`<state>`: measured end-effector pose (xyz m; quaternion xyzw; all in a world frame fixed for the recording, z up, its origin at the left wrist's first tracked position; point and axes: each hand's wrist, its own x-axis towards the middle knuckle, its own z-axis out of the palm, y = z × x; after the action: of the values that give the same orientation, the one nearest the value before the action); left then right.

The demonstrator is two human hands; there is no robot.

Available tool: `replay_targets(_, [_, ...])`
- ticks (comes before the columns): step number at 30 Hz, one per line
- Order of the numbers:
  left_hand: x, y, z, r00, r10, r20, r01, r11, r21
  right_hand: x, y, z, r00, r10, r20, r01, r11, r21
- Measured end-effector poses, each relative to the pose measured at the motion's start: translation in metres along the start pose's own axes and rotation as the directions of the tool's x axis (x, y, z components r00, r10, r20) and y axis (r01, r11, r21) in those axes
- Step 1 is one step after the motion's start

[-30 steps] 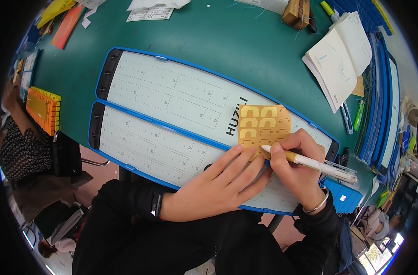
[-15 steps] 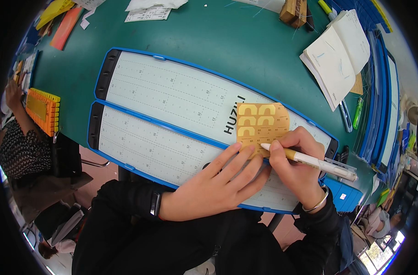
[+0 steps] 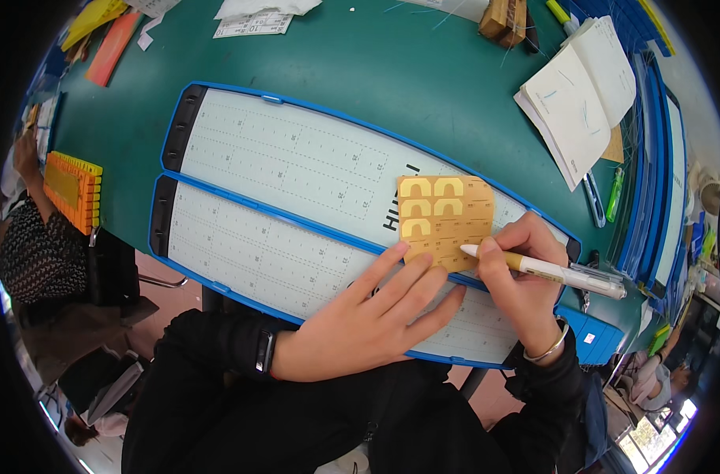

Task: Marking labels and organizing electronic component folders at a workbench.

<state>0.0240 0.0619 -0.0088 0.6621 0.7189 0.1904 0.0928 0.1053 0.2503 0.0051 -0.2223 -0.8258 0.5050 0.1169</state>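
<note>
The tan sheet lies just left of my right grip (image 3: 526,272), which is closed round a white-and-tan pen (image 3: 561,273) whose tip meets or hovers over it (I cannot tell which); my left grip (image 3: 356,320) is flat with fingers spread, fingertips on the sheet's lower left part. Beneath the sheet is an opened blue-framed case (image 3: 273,154) with pale panels. On the green tabletop (image 3: 360,71), an open notebook (image 3: 573,110) lies to the right and a wooden block (image 3: 504,20) stands beyond; a seated person (image 3: 40,253) is at my left. The sheet (image 3: 464,225) carries five pale yellow arches above small dark marks.
</note>
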Motion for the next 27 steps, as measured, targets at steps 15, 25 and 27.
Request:
replay_targets(15, [-0.0011, 0.0008, 0.0053, 0.998, 0.015, -0.059, -0.011, 0.997, 0.073, -0.0001, -0.0027, 0.0023, 0.998, -0.030, 0.047, 0.033, 0.997, -0.071])
replay_targets(25, [-0.0009, 0.0009, 0.0042, 0.998, 0.018, -0.064, -0.013, 0.997, 0.078, -0.0004, -0.0029, 0.0014, 0.997, -0.041, 0.060, 0.045, 0.996, -0.076])
replay_targets(27, [-0.0009, 0.0010, 0.0052, 0.998, 0.017, -0.068, -0.012, 0.997, 0.080, -0.0008, -0.0012, 0.0023, 0.999, -0.033, 0.013, 0.033, 0.999, -0.031])
